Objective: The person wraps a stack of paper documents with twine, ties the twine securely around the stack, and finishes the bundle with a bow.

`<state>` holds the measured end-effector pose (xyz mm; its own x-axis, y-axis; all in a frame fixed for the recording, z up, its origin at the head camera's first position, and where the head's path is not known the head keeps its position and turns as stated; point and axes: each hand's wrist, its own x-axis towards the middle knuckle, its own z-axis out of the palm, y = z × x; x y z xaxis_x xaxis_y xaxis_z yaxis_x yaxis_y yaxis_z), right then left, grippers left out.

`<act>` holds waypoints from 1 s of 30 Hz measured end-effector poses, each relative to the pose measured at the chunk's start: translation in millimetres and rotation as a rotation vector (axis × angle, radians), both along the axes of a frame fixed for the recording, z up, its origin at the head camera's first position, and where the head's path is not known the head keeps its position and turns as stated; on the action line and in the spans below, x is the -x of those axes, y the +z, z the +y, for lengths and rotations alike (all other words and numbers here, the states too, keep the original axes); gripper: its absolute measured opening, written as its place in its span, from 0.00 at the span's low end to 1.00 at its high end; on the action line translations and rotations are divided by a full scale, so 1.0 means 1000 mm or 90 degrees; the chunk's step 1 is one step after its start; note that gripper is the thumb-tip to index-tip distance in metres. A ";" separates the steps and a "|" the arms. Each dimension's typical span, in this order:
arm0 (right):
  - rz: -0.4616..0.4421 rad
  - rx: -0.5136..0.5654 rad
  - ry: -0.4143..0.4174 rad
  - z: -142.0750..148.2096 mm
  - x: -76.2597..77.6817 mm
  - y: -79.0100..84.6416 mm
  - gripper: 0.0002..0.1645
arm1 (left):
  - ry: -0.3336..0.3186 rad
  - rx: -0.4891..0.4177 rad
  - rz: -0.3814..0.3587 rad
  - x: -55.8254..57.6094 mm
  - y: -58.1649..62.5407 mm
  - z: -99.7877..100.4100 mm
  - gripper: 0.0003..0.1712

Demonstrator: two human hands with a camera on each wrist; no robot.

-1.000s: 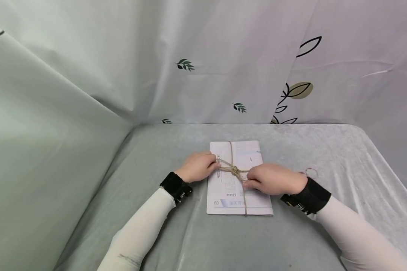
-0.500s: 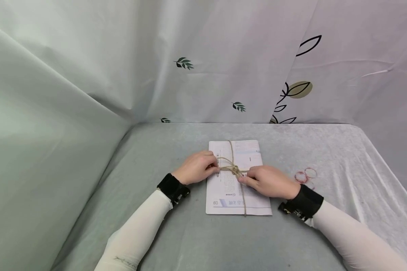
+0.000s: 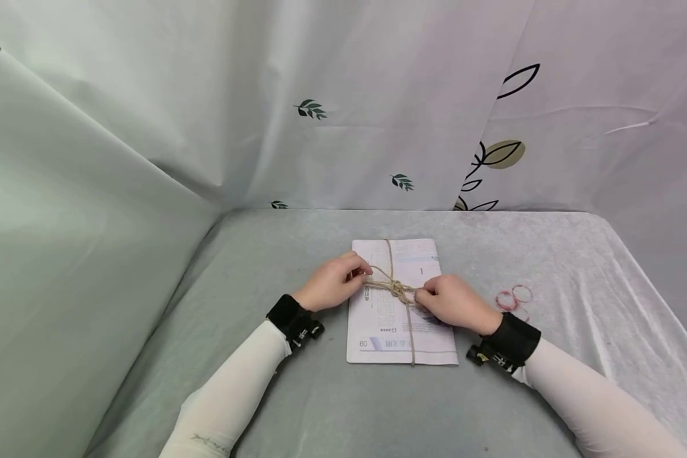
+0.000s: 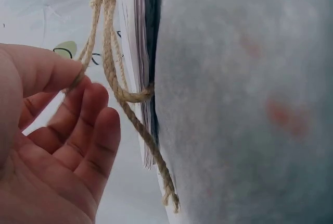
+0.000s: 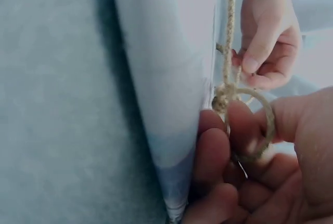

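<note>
A folded stack of newspaper (image 3: 378, 334) lies on the grey cloth, bound crosswise with twine (image 3: 411, 331). The twine's knot (image 3: 397, 289) sits near the middle of the top sheet. At the stack's left edge, my left hand (image 3: 331, 282) pinches one twine strand between thumb and forefinger. Its other fingers are loosely bent in the left wrist view, where a frayed twine end (image 4: 166, 182) hangs past the paper's edge. My right hand (image 3: 457, 304) is just right of the knot, fingers curled at a small twine loop (image 5: 270, 120). Part of that grip is hidden.
Thin reddish rings (image 3: 515, 294) lie on the cloth beyond my right wrist. A pale curtain with leaf prints (image 3: 402, 182) hangs behind the table's far edge, and plain pale fabric (image 3: 103, 254) slopes down on the left. Both wrists wear black bands (image 3: 512, 343).
My right hand has drawn slightly up and back from the knot, and a loop shows beside it. My left fingers have lifted a little, raising the pinched strand. The stack has stayed almost in place.
</note>
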<state>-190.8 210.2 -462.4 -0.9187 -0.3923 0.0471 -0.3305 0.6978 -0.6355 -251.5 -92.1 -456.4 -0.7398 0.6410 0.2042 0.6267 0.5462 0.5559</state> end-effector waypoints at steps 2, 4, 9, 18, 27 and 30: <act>-0.002 0.008 -0.027 0.001 0.001 0.000 0.29 | -0.002 -0.004 -0.005 0.001 0.000 0.000 0.10; -0.006 0.012 -0.054 0.001 0.003 -0.001 0.29 | -0.007 -0.007 -0.010 0.001 0.000 0.001 0.12; -0.007 0.015 -0.067 0.003 0.006 -0.002 0.31 | -0.015 -0.018 -0.021 0.001 0.000 0.003 0.12; -0.049 0.019 -0.024 0.006 0.007 0.003 0.32 | -0.041 -0.053 -0.025 0.000 -0.001 0.004 0.10; -0.022 0.034 -0.055 0.006 0.006 -0.001 0.27 | -0.047 -0.050 -0.031 -0.002 -0.003 0.005 0.10; -0.027 0.037 -0.073 0.006 0.007 -0.001 0.25 | -0.043 -0.047 -0.049 -0.002 -0.003 0.005 0.10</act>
